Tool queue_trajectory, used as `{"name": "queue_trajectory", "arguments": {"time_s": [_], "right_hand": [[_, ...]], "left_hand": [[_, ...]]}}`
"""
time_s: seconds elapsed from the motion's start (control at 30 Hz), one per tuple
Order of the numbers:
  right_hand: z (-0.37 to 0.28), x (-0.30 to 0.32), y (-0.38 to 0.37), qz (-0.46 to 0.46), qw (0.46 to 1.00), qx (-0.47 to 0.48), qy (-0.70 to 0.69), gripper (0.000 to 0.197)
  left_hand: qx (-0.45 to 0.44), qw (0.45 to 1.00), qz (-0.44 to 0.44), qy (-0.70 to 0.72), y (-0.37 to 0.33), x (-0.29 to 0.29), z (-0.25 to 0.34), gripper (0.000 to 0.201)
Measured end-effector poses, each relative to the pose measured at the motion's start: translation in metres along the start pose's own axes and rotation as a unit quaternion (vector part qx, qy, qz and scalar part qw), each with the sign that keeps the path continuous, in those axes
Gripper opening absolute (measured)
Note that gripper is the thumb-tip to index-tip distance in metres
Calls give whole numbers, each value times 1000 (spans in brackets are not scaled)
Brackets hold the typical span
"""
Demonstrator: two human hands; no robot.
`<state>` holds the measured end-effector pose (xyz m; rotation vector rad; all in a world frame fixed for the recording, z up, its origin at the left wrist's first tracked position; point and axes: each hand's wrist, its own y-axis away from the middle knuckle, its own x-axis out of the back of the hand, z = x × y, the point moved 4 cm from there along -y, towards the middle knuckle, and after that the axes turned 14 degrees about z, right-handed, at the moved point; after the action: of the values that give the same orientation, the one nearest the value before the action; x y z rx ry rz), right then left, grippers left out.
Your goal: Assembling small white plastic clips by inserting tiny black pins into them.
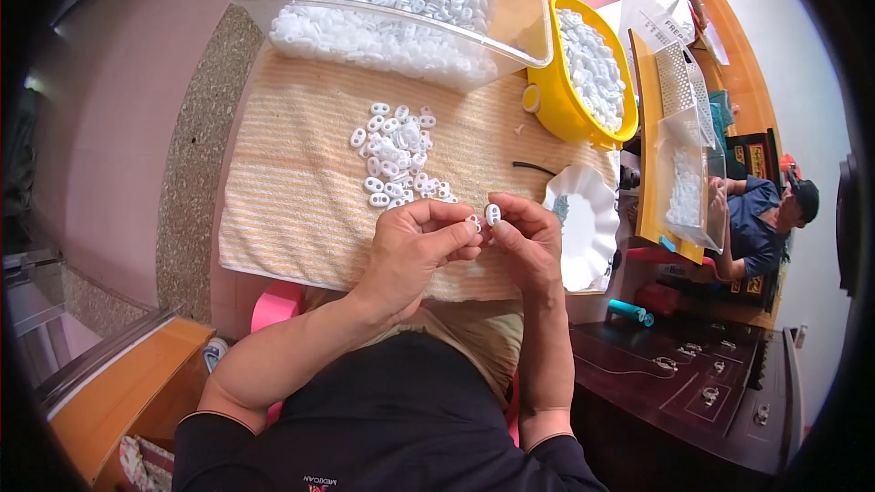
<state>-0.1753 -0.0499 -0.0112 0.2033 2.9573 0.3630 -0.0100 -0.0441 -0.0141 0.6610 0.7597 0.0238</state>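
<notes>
My left hand (401, 251) pinches a small white plastic piece with holes (473, 222) between thumb and fingertips. Right beside it, my right hand (529, 241) grips a white oval two-hole plastic piece (493, 214), its flat face turned up. The fingertips of both hands almost meet above the near part of a striped towel (301, 182). Beyond my left hand lies a loose pile of white two-hole pieces (396, 150). To the right of my right hand stands a white dish with a wavy rim (592, 255), with tiny grey bits (561, 208) in it.
A large clear bin (524, 0) of white pieces stands at the far edge. Next to it is a yellow tub (551, 114) full of white parts. A thin black strip (534, 167) lies near the dish. At right, a co-worker (770, 223) sits by another clear bin (706, 210).
</notes>
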Motion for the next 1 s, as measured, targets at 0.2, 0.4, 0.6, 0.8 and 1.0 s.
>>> {"name": "queue_trajectory", "arguments": {"time_s": [0.2,0.4,0.6,0.8,1.0], "right_hand": [[1,0,1,-11,1000,-5,-16,29],[1,0,1,-13,1000,-9,-15,29],[1,1,2,-7,1000,-11,-8,30],[2,2,1,-18,1000,-4,-9,31],[1,3,2,-26,1000,-7,-7,31]], "left_hand": [[1,1000,3,-7,0,0,-1,13],[5,1000,4,-6,-1,1,-1,14],[3,1000,5,-14,-1,1,-1,15],[0,1000,4,-19,-1,1,-1,15],[1,1000,2,-29,-2,1,-2,15]]}}
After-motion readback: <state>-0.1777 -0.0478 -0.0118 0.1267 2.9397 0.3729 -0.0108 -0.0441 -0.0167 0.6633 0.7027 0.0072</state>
